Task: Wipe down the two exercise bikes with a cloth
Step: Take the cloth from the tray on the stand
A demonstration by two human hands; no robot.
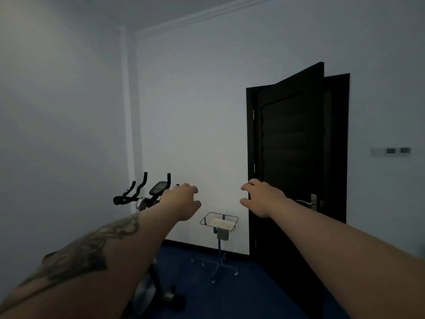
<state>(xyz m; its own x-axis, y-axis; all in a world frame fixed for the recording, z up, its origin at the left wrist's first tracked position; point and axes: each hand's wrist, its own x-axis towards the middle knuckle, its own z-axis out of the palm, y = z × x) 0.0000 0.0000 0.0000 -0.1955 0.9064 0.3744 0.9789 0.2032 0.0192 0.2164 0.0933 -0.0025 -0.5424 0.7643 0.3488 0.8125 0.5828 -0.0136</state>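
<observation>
Room: pretty dim, pale walls meeting in a far-left corner, dark blue floor [230, 295] underneath.

Left hand [181, 201]: stretched out in front at about chest height, fingers loosely curled and spread, nothing in it. The forearm behind it has a dark tattoo.

Right hand [262, 196]: same deal, held out level with the left one, fingers relaxed and a bit bent, holding nothing. The two hands are apart with a gap of bare wall showing between them.

Black exercise bike with curved handlebars and a tilted console [147, 194]: standing at the left, near the corner, partly hidden behind the left arm. Its silver flywheel and base show lower down by the floor. I can only make out one bike from here.

Small wheeled stand with a blue pole and a wire-rimmed tray on top [219, 229]: against the far wall, between the bike and the door. Something pale lies in the tray, can't tell what it is.

Greyish cloth [222, 234]: hanging off the stand just under the tray, neither hand touching it.

Dark wooden door with a silver lever handle [296, 146]: on the right, standing partly open.

Wall switch plates [391, 151]: far right on the wall, past the door.
</observation>
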